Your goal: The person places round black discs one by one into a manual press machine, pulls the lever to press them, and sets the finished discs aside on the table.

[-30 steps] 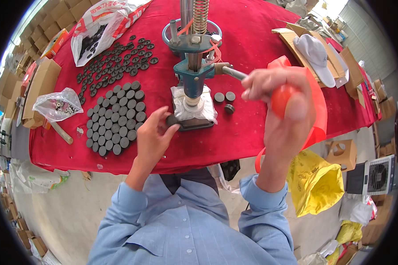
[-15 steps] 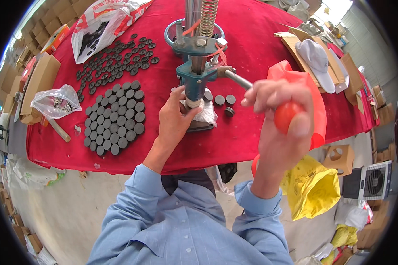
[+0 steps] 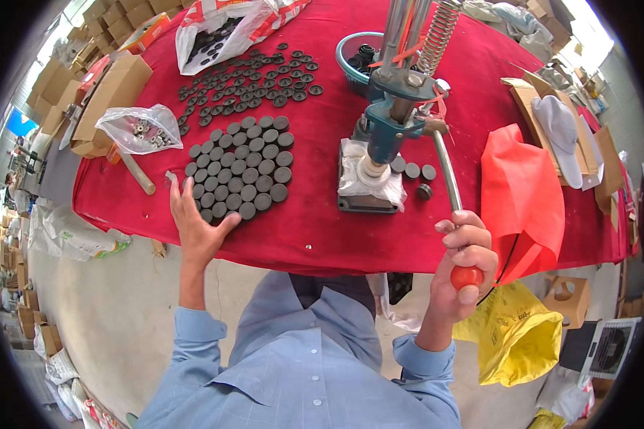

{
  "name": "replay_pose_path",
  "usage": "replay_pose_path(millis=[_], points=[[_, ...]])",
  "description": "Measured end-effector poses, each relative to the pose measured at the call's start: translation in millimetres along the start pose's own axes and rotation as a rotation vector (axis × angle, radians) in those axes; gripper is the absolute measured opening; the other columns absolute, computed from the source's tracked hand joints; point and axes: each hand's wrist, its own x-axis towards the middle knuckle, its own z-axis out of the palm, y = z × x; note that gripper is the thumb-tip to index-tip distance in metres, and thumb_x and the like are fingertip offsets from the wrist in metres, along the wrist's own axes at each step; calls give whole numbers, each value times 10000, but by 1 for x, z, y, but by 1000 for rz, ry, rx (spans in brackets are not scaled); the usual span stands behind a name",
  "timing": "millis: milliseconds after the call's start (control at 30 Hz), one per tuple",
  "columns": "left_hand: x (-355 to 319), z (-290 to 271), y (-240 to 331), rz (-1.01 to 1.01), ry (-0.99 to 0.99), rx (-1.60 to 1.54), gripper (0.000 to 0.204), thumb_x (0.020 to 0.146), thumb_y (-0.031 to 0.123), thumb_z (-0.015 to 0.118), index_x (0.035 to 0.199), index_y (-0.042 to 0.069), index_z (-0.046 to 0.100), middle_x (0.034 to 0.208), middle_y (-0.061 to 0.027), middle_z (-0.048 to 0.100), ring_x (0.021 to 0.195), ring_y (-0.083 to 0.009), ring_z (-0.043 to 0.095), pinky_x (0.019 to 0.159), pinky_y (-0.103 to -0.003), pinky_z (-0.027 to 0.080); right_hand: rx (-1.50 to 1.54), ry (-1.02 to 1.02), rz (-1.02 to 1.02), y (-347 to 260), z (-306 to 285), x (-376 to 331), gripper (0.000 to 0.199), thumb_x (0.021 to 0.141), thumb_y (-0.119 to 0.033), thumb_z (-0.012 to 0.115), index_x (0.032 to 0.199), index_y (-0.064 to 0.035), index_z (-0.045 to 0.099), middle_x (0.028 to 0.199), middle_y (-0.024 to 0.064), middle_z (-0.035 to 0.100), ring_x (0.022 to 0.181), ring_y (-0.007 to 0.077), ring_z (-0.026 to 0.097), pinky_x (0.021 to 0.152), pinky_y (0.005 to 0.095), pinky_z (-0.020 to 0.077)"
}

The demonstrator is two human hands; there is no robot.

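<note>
My left hand (image 3: 199,225), thumb and fingers spread, is at the near left edge of a cluster of round dark grey caps (image 3: 243,166) on the red cloth. Nothing shows in its grasp. My right hand (image 3: 465,261) is closed round the red ball knob (image 3: 466,277) of a metal lever (image 3: 447,168). The lever belongs to a green hand press (image 3: 386,129) with a tall column and a coil spring (image 3: 438,36). Its pale round ram tip (image 3: 373,170) stands over a plastic-wrapped base (image 3: 354,184); whatever lies beneath the tip is hidden.
Several caps (image 3: 412,170) sit right of the press. Small black discs (image 3: 265,82) spread behind the cluster, near a plastic bag (image 3: 218,43). A blue basin (image 3: 352,61) stands behind the press. Leftward lie a bag of metal parts (image 3: 147,132) and a hammer (image 3: 137,174); rightward, a red bag (image 3: 519,193).
My left hand has left the press tip and moved left to the caps, its fingers opening. My right hand has swung the lever toward me. The view has shifted, too.
</note>
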Motion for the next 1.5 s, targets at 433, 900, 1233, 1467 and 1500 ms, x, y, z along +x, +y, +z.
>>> replay_pose_path(millis=[433,900,1233,1467,1500], points=[[-5,15,-11,-44,-330,113,1489,550,748,890,1648,45,170,1675,-368,65,1553,-545,95,1248,-610,209,-11,14,42,-4,3,-2,483,1003,-551,575,1026,-69,558,1085,163,589,1266,390,507,926,505,534],[10,42,72,-90,-374,164,1360,565,798,850,1613,106,328,1694,-301,118,1563,-517,96,1198,-639,230,-34,46,33,-2,5,-2,516,1001,-583,583,1002,-67,573,1041,152,620,1210,387,553,882,486,555],[-13,32,79,378,-147,-225,247,787,43,841,1019,85,764,1093,-47,647,885,-237,595,744,-354,501,-69,48,24,-4,5,1,549,1014,-609,573,983,-61,582,1010,146,648,1157,380,601,873,464,556],[0,29,121,0,-233,-726,182,913,-52,729,1082,11,751,989,-34,674,786,-73,598,662,-223,486,-91,2,2,-2,2,4,546,1014,-605,574,978,-61,578,1011,149,652,1146,380,608,857,461,561],[5,34,133,-93,-292,-909,173,924,-49,721,1086,5,749,995,-17,666,786,-59,583,668,-217,479,-81,24,-18,0,3,3,550,1014,-609,569,978,-60,578,1005,150,652,1141,380,610,852,460,561]])
